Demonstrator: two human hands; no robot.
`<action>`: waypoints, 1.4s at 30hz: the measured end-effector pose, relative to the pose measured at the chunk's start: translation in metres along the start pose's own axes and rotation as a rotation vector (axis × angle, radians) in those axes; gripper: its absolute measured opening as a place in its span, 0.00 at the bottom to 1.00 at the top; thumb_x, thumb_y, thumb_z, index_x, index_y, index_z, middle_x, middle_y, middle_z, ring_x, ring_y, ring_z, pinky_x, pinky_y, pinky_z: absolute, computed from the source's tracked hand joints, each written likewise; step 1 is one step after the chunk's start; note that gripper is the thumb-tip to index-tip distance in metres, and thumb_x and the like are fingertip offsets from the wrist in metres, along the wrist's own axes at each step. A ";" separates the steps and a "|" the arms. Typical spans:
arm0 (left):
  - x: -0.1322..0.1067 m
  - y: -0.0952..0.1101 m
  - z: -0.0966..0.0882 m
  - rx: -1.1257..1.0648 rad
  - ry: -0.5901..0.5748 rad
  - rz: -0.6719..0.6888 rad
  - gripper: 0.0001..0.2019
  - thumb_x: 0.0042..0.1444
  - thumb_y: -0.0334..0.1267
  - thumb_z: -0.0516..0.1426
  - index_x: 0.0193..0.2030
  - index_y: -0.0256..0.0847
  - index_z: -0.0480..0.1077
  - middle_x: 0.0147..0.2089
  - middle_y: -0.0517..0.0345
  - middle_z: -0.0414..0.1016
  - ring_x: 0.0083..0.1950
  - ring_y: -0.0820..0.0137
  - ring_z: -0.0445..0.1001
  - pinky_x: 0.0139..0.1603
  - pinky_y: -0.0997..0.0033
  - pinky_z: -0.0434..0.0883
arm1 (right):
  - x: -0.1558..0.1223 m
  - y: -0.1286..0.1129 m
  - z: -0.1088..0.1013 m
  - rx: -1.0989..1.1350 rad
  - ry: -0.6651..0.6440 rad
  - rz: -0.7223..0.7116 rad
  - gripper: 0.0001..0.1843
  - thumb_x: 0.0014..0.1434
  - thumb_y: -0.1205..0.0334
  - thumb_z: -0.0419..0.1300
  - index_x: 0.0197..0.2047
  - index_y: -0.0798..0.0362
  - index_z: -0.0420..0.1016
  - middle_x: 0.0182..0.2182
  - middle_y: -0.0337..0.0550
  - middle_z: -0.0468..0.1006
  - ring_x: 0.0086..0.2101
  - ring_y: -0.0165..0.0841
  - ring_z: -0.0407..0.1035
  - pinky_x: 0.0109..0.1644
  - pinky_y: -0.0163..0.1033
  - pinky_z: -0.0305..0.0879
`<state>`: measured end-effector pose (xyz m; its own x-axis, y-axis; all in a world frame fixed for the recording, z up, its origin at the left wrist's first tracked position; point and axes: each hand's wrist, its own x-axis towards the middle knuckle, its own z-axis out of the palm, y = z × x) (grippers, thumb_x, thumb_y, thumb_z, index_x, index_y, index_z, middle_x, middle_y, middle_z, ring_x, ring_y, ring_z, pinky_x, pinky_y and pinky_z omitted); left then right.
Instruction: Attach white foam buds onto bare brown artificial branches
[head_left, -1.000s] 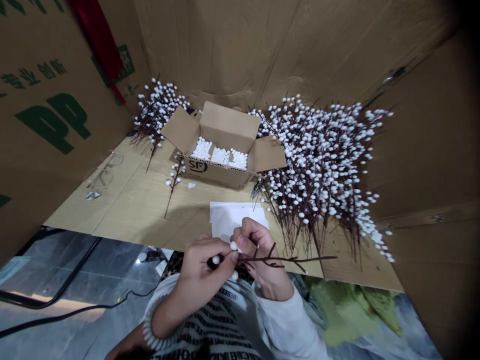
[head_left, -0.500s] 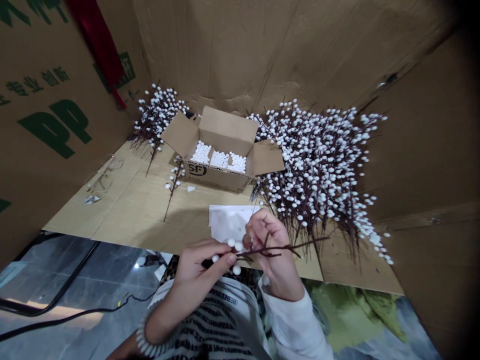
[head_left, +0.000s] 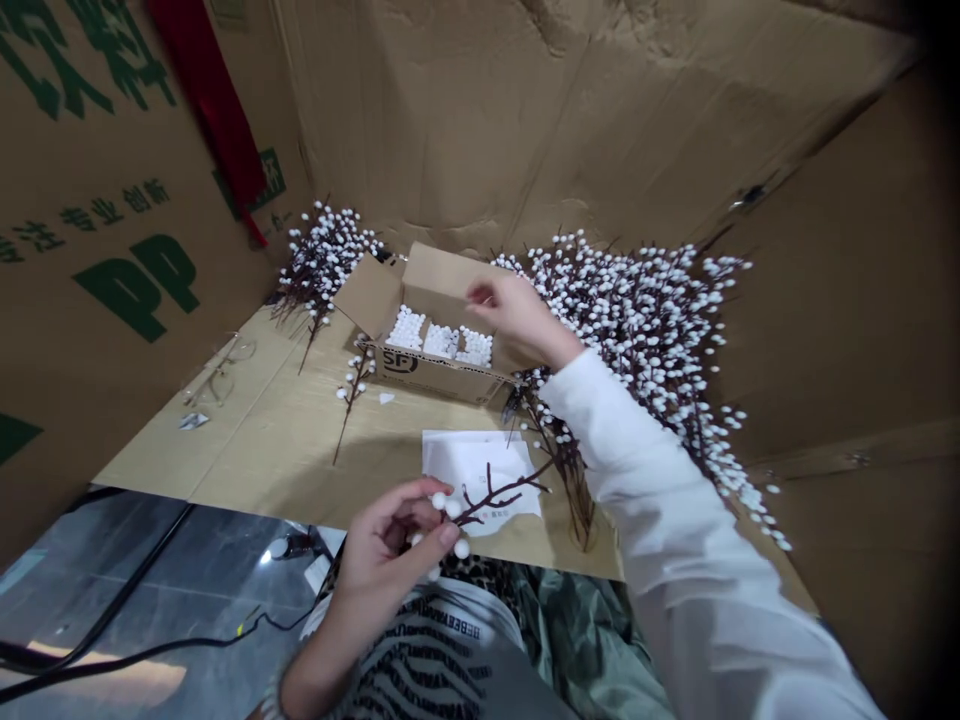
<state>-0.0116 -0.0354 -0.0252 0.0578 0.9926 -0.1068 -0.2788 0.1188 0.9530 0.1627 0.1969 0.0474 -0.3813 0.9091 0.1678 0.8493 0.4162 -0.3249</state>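
Observation:
My left hand (head_left: 397, 545) pinches a dark brown artificial berry twig (head_left: 491, 495) between thumb and fingers. White foam balls (head_left: 453, 507) cluster on the twig around my fingertips, while the forked end pointing right is bare. Over the right part of an open cardboard box (head_left: 442, 375) hovers my right hand (head_left: 517, 312), its fingers loosely bent and apart, with nothing visible in them. Inside the box, small white balls (head_left: 442, 341) lie in three groups.
Finished-looking berry stems (head_left: 630, 320) form a big heap at the right; a smaller bunch (head_left: 326, 250) stands back left. One stem (head_left: 349, 400) lies left of the box. White paper (head_left: 480, 460), glasses (head_left: 217, 370) and cardboard walls (head_left: 420, 120) surround the work area.
My right hand has left the twig and moved up and forward to above the box. My left hand keeps its hold on the twig, now slightly further left. The view has shifted a little.

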 end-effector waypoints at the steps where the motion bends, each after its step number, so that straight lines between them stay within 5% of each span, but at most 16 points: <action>1: 0.000 0.000 -0.001 -0.034 0.006 -0.019 0.10 0.46 0.33 0.66 0.37 0.39 0.75 0.28 0.60 0.76 0.27 0.75 0.74 0.29 0.78 0.72 | 0.010 0.000 0.011 -0.037 -0.113 -0.018 0.13 0.60 0.68 0.58 0.48 0.61 0.73 0.43 0.52 0.79 0.43 0.37 0.73 0.49 0.42 0.66; 6: -0.001 0.001 -0.006 -0.143 0.087 -0.088 0.12 0.47 0.37 0.66 0.35 0.42 0.67 0.33 0.61 0.75 0.33 0.71 0.78 0.27 0.78 0.74 | 0.036 0.000 0.062 -0.148 -0.355 -0.064 0.20 0.54 0.67 0.66 0.51 0.59 0.73 0.48 0.56 0.77 0.48 0.42 0.71 0.52 0.42 0.65; 11: 0.004 0.000 -0.015 -0.127 0.139 -0.057 0.20 0.47 0.38 0.67 0.46 0.44 0.67 0.31 0.63 0.75 0.36 0.68 0.79 0.35 0.74 0.76 | 0.042 0.009 0.082 -0.241 -0.435 -0.049 0.16 0.62 0.58 0.59 0.52 0.54 0.70 0.50 0.48 0.73 0.46 0.38 0.71 0.49 0.49 0.70; 19: 0.005 -0.002 -0.014 0.008 0.161 -0.036 0.10 0.47 0.42 0.66 0.31 0.38 0.74 0.29 0.58 0.75 0.29 0.73 0.72 0.27 0.79 0.70 | 0.040 0.010 0.078 -0.198 -0.347 -0.026 0.14 0.62 0.59 0.59 0.49 0.56 0.72 0.48 0.48 0.74 0.45 0.37 0.72 0.49 0.48 0.70; 24: 0.006 -0.001 -0.012 -0.027 0.142 -0.045 0.10 0.46 0.42 0.66 0.29 0.38 0.73 0.29 0.59 0.76 0.27 0.75 0.71 0.26 0.80 0.70 | 0.032 0.007 0.049 -0.070 -0.097 0.036 0.09 0.59 0.71 0.58 0.43 0.61 0.73 0.40 0.55 0.79 0.43 0.39 0.73 0.49 0.43 0.66; 28: 0.006 -0.001 -0.008 -0.076 0.133 -0.071 0.09 0.45 0.40 0.67 0.30 0.39 0.75 0.31 0.56 0.79 0.29 0.73 0.75 0.28 0.79 0.72 | 0.004 0.006 0.015 0.129 0.144 0.069 0.11 0.58 0.68 0.59 0.45 0.60 0.70 0.37 0.49 0.78 0.36 0.34 0.73 0.40 0.39 0.68; 30: 0.005 -0.001 -0.005 -0.100 0.156 -0.080 0.10 0.43 0.41 0.68 0.30 0.40 0.76 0.34 0.55 0.80 0.32 0.70 0.77 0.29 0.78 0.73 | -0.022 0.001 -0.003 0.445 0.303 0.046 0.07 0.54 0.69 0.63 0.38 0.57 0.73 0.29 0.41 0.76 0.29 0.30 0.71 0.34 0.37 0.68; 34: 0.002 -0.001 0.000 -0.075 0.119 -0.063 0.12 0.46 0.47 0.66 0.32 0.41 0.78 0.32 0.54 0.81 0.32 0.68 0.77 0.27 0.76 0.73 | -0.087 -0.018 -0.029 0.784 0.410 -0.005 0.04 0.51 0.68 0.66 0.33 0.52 0.78 0.25 0.36 0.76 0.25 0.26 0.70 0.29 0.35 0.68; 37: 0.001 -0.002 0.005 -0.006 0.023 -0.028 0.13 0.50 0.49 0.63 0.30 0.41 0.78 0.30 0.54 0.80 0.32 0.68 0.76 0.28 0.76 0.73 | -0.129 -0.031 -0.026 0.903 0.422 0.079 0.05 0.52 0.67 0.66 0.34 0.49 0.80 0.25 0.37 0.78 0.25 0.27 0.70 0.28 0.34 0.69; 42: 0.003 0.001 0.018 -0.057 -0.155 -0.098 0.17 0.50 0.54 0.63 0.26 0.40 0.75 0.28 0.55 0.77 0.26 0.72 0.72 0.25 0.77 0.71 | -0.168 -0.048 0.013 1.286 0.292 0.276 0.06 0.48 0.64 0.70 0.33 0.49 0.80 0.25 0.37 0.79 0.24 0.27 0.71 0.26 0.33 0.70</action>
<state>0.0060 -0.0324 -0.0198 0.2327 0.9610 -0.1493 -0.3185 0.2203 0.9219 0.1818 0.0243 0.0228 -0.0270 0.9952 0.0937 -0.1183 0.0899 -0.9889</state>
